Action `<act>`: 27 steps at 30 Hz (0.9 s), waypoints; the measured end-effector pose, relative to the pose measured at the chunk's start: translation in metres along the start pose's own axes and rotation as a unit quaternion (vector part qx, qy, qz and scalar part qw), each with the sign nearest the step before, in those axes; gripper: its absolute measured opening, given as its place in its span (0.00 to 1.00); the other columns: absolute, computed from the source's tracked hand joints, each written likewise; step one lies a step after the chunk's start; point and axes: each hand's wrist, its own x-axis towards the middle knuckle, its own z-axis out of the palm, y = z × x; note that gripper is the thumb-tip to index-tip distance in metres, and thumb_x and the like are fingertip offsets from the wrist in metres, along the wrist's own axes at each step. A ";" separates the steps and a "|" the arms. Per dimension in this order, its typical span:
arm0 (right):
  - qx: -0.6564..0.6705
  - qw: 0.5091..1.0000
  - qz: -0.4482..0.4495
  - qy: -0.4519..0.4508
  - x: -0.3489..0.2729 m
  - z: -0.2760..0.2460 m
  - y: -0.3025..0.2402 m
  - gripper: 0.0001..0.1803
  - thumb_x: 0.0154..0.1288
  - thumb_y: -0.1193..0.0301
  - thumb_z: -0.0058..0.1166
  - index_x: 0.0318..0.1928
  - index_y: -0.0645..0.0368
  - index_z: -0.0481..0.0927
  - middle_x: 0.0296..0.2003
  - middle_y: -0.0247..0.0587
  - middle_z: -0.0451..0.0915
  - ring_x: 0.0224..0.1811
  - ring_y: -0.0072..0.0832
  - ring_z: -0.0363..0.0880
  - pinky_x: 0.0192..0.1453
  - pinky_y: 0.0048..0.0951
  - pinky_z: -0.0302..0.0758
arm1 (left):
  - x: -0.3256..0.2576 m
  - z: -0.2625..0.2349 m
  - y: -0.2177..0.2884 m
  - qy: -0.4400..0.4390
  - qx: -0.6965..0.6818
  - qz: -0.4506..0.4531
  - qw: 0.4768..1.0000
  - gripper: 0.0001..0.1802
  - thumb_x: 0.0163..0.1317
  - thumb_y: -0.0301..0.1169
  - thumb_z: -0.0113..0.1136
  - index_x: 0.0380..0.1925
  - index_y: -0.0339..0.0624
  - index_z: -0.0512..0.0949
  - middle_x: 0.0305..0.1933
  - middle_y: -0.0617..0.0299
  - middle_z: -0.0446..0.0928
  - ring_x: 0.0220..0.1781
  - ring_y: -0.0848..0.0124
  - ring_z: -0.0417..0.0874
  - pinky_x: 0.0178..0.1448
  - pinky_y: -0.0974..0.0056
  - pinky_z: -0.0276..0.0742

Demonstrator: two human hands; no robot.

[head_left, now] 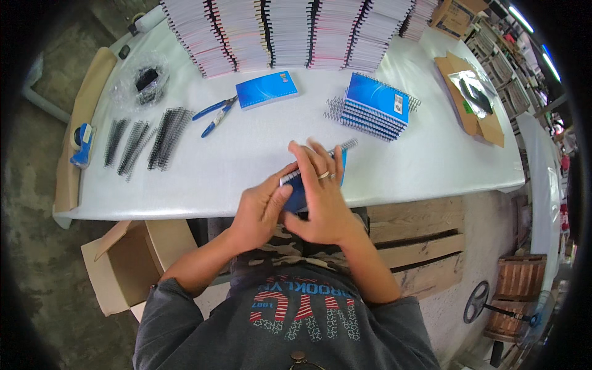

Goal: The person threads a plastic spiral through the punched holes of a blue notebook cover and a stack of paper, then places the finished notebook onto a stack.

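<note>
A small blue notebook [297, 197] is held at the table's front edge, between my two hands. Along its upper edge runs a spiral wire coil [349, 145], whose end sticks out past the notebook's right corner. My left hand [262, 203] is closed round the notebook's left end, thumb on the cover. Across the notebook lies my right hand [320, 191], its fingers bent over the coil edge and its thumb low by the cover; a ring is on one finger. Much of the notebook is hidden behind this hand.
Coil-bound notebooks [376, 111] are stacked at right, beyond one blue unbound pad [266, 90] and blue-handled pliers [214, 116]. Loose black coils [168, 139] lie left, near a tape dispenser [81, 145]. Tall paper stacks [290, 34] line the back. An open carton [132, 259] stands below.
</note>
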 end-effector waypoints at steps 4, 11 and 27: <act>0.175 0.971 0.163 -0.006 0.002 -0.012 0.015 0.22 0.54 0.68 0.63 0.50 0.61 0.74 0.43 0.44 0.80 0.44 0.32 0.77 0.50 0.37 0.70 | 0.012 0.006 -0.009 0.125 -0.118 0.022 0.985 0.14 0.65 0.32 0.56 0.47 0.36 0.79 0.44 0.60 0.80 0.43 0.78 0.75 0.51 0.72 0.70; 0.306 0.914 0.265 -0.013 0.000 -0.018 0.011 0.09 0.59 0.71 0.61 0.37 0.65 0.81 0.29 0.38 0.81 0.28 0.18 0.75 0.31 0.21 0.71 | 0.018 0.008 -0.013 0.103 -0.239 -0.025 0.965 0.13 0.64 0.31 0.59 0.46 0.38 0.80 0.41 0.64 0.80 0.43 0.80 0.76 0.49 0.72 0.71; 0.205 0.953 0.222 -0.026 -0.003 -0.023 -0.008 0.11 0.45 0.78 0.66 0.34 0.60 0.82 0.25 0.39 0.75 0.26 0.28 0.73 0.31 0.25 0.67 | 0.035 -0.024 -0.027 -0.075 -0.179 0.063 0.979 0.06 0.53 0.17 0.58 0.29 0.38 0.73 0.32 0.65 0.76 0.37 0.80 0.74 0.45 0.70 0.71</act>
